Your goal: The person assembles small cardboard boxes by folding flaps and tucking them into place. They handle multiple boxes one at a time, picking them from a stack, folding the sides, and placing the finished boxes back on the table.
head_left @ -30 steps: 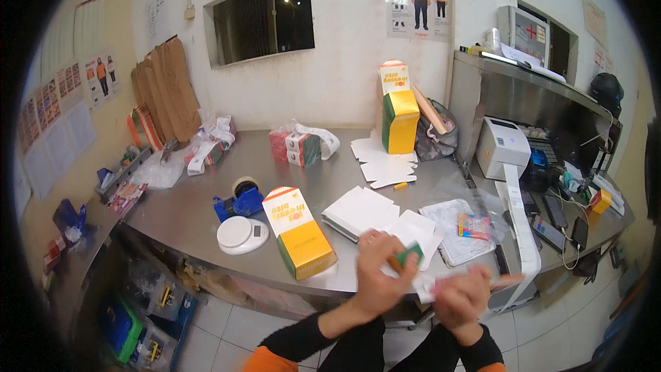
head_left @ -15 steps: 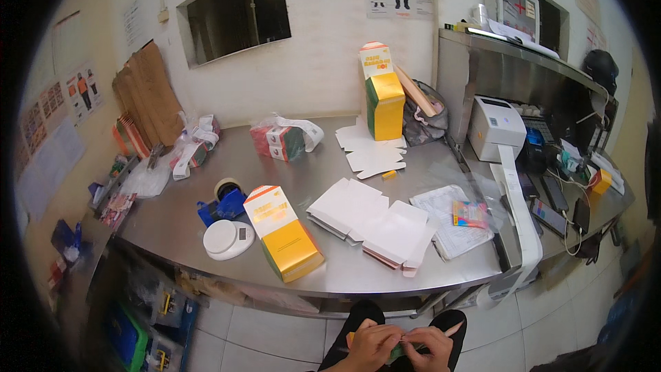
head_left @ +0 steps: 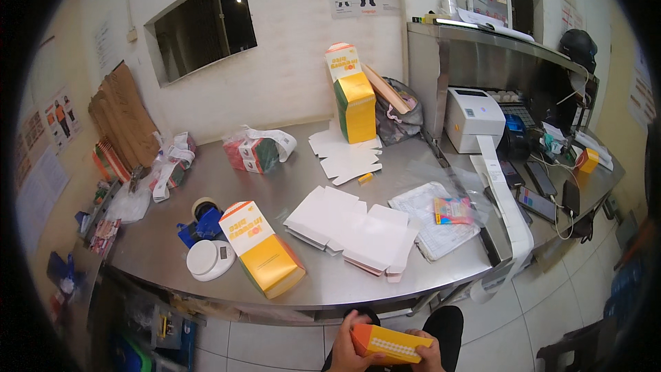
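Note:
Low at the bottom of the head view, over my lap, a yellow and orange cardboard box (head_left: 392, 344) is gripped at both ends. My left hand (head_left: 346, 346) wraps its orange end, thumb along the near side. The other end sits in the fingers of my right hand (head_left: 429, 354). On the steel table ahead, a larger yellow carton (head_left: 272, 265) with a white top flap lies near the front edge. Beside it are folded white cardboard blanks (head_left: 330, 217). Another yellow carton (head_left: 358, 114) stands upright at the back, by more flat white cardboard (head_left: 348, 158).
A white scale (head_left: 201, 260) and a blue tape dispenser (head_left: 204, 226) are left of the near carton. Wrapped boxes (head_left: 255, 155) lie farther back. Right of the blanks are papers (head_left: 441, 238) and a colourful packet (head_left: 452, 211). A label printer (head_left: 475, 120) trails a long paper strip (head_left: 506, 200).
The box has come into plain sight between my hands, which were close together over something mostly hidden and are now apart. The whole scene has shifted left in the view.

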Motion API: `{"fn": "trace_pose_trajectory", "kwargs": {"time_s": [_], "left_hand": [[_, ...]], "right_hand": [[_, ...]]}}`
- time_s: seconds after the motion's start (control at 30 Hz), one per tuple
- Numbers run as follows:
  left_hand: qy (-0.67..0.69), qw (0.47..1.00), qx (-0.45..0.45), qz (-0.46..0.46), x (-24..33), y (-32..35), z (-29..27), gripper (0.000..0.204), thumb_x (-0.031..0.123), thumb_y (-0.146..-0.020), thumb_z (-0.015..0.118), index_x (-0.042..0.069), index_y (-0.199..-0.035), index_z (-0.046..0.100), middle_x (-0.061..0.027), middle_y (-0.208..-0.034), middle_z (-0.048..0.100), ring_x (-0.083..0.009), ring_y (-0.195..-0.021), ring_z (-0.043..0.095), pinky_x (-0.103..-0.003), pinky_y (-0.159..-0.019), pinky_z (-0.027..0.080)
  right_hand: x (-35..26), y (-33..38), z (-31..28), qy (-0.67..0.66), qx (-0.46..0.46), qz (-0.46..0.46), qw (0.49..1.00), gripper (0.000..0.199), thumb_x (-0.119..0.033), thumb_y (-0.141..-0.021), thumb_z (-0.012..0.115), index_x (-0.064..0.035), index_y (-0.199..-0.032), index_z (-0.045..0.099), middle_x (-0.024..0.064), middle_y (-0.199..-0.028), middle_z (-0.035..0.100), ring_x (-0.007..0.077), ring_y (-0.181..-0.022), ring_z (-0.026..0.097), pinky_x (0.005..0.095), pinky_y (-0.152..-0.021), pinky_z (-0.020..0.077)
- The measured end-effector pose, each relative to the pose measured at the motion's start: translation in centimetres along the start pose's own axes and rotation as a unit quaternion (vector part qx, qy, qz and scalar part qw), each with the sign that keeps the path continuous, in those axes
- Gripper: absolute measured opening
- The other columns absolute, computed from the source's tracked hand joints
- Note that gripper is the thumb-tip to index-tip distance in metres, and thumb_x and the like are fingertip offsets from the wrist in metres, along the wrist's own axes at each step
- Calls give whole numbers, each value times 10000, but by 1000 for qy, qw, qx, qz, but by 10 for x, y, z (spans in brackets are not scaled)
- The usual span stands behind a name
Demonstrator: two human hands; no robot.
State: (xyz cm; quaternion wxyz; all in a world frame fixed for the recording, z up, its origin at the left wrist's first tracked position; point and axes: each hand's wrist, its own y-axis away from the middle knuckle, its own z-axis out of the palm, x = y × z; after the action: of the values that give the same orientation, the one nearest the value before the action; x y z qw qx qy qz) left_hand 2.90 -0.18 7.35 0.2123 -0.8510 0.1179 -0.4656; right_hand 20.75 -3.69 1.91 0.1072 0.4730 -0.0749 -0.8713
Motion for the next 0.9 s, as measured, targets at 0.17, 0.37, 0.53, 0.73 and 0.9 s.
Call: {"fn": "trace_pose_trajectory", "kwargs": {"time_s": [0.17,0.37,0.53,0.73,0.9], "left_hand": [[155,954,-85,-241,1,3,-7,679,278,-687,806,25,-1193,431,-156,-1016,589,-267,-924,584,-383,-812,467],[110,953,-219,-181,25,2,-17,467,165,-790,683,43,-1166,435,-162,-951,605,-295,-872,609,-371,-772,483],[98,949,-255,-159,22,2,-18,389,106,-811,615,45,-1158,450,-166,-947,604,-303,-877,605,-359,-789,477],[80,980,-182,-13,18,-9,-24,187,45,-762,645,48,-938,584,-136,-866,595,-312,-785,585,-377,-700,464],[45,972,-127,194,26,-8,-16,138,50,-727,671,68,-853,616,-90,-797,594,-280,-694,564,-379,-632,447]], "right_hand": [[2,-22,5,-102,8,-23,994,393,-214,-840,548,15,-1158,515,143,-1124,576,241,-1043,552,354,-923,423],[-49,-21,35,418,-59,-223,879,249,-95,-849,572,-8,-1081,584,73,-1004,620,185,-947,575,324,-836,446],[-58,-14,54,325,42,-125,937,76,-77,-831,636,-7,-841,608,31,-753,612,87,-697,549,243,-612,445],[-52,-6,57,352,109,-190,910,76,-66,-814,652,-15,-799,598,20,-698,595,64,-634,520,216,-568,425],[-62,-7,50,437,-13,-23,899,78,-71,-838,612,-1,-865,634,54,-766,640,85,-704,562,237,-632,461]]}}
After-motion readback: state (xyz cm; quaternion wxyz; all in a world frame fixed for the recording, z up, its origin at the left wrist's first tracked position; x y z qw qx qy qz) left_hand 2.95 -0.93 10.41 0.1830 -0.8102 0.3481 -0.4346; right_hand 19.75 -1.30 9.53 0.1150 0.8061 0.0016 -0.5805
